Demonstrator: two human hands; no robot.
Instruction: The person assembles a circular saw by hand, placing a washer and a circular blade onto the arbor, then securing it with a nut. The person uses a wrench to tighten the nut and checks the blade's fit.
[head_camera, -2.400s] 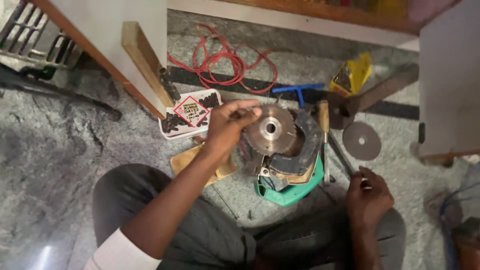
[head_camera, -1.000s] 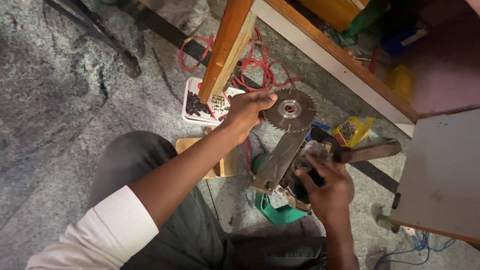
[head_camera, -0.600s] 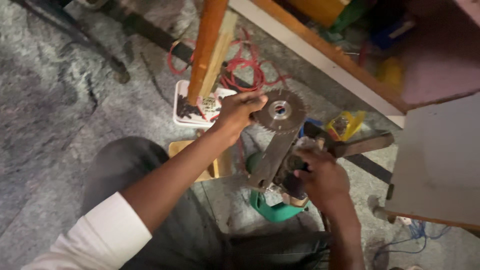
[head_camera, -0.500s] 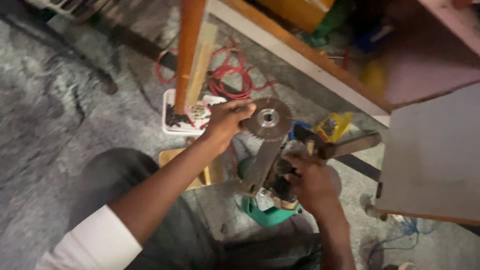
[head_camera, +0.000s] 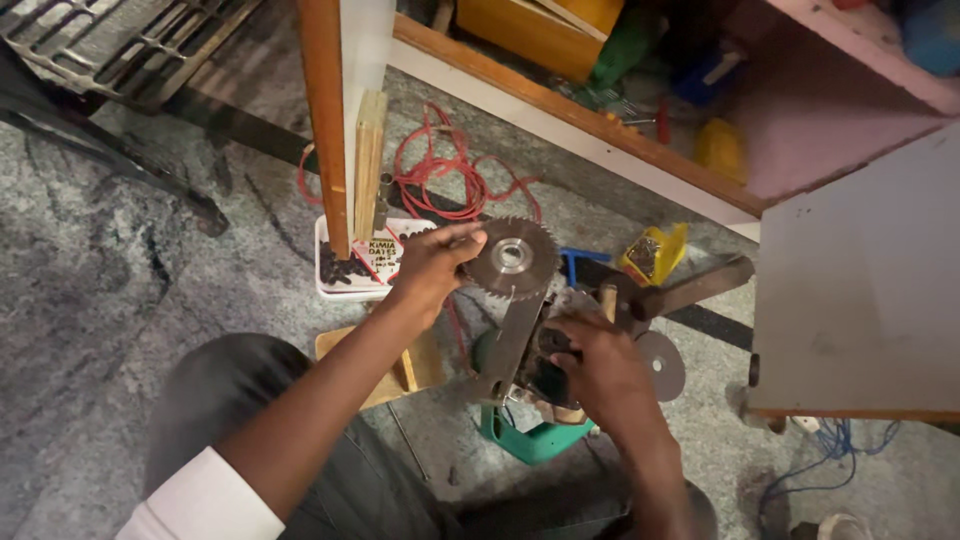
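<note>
Steel saw blade (head_camera: 511, 258) pinched by left hand (head_camera: 432, 268) to steady it; right hand (head_camera: 598, 368) grips green grinder (head_camera: 530, 385) just below.

The left hand (head_camera: 432, 268) reaches far with fingers curled in a grip, while the right hand (head_camera: 600, 365) stays nearer, closed in a grasp.

On the speckled stone floor (head_camera: 120, 300), the toothed circular saw blade (head_camera: 512, 258) sits atop the green-bodied power tool (head_camera: 530, 390), between the left hand (head_camera: 432, 268) at its left edge and the right hand (head_camera: 598, 362) on the tool's right side. Left of the blade lies a white tray of dark screws (head_camera: 362, 262); behind it, a coiled red cable (head_camera: 450, 180). A flat grey disc (head_camera: 662, 364) lies right of the tool, beside the pale board panel (head_camera: 860, 290).
</note>
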